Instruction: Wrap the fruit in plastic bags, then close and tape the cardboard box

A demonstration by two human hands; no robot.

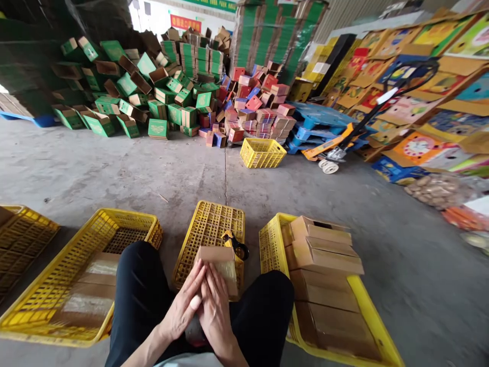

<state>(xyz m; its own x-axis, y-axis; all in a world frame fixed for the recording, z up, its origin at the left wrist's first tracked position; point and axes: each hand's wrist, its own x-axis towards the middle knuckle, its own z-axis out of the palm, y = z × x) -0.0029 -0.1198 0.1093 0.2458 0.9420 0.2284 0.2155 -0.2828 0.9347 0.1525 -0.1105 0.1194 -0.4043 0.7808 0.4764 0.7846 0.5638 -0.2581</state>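
Fingers of the left hand (183,306) and right hand (216,311) lie closed flat around a small cardboard box (217,262), held above the upturned yellow crate (208,232), beside its near edge. Folding seems underway; next likely needs pressing flaps square.

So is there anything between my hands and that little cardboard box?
Nothing visible. Both the left hand and the right hand already rest on the small cardboard box, held over the upturned yellow crate. The scissors lie just beside it, to the right.
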